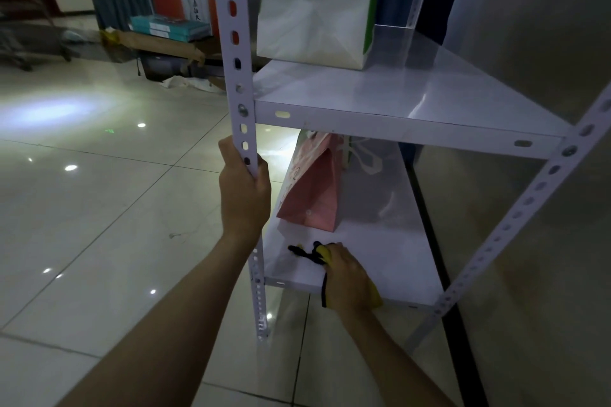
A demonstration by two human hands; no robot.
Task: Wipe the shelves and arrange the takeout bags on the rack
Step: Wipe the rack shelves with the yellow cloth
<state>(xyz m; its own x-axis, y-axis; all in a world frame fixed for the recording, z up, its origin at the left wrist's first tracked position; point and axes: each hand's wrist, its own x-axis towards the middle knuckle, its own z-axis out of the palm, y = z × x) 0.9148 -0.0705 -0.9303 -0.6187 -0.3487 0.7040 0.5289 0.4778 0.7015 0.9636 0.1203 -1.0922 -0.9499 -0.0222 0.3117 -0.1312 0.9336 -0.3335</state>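
Yellow cloth [325,253] with black trim bunched under the right hand [347,277], pressed flat on the lower shelf [380,251] near its front edge. Unwiped surface stretching away from that hand toward the wall, long axis left to right. Just beyond the knuckles, a pink takeout bag [312,195], leaning. Left hand [244,192] wrapped around the front post [236,59], farther from the cloth. Higher up, a white-and-green bag [314,6] on the upper shelf [413,99]; contents of both bags hidden.

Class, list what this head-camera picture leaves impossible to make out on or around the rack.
- Cloth: mostly covered by the right hand; its full extent is hidden.
- Pink bag: top hidden behind the upper shelf.
- White bag: top cut off by the picture's upper edge.
- Red poster: characters too small to read.
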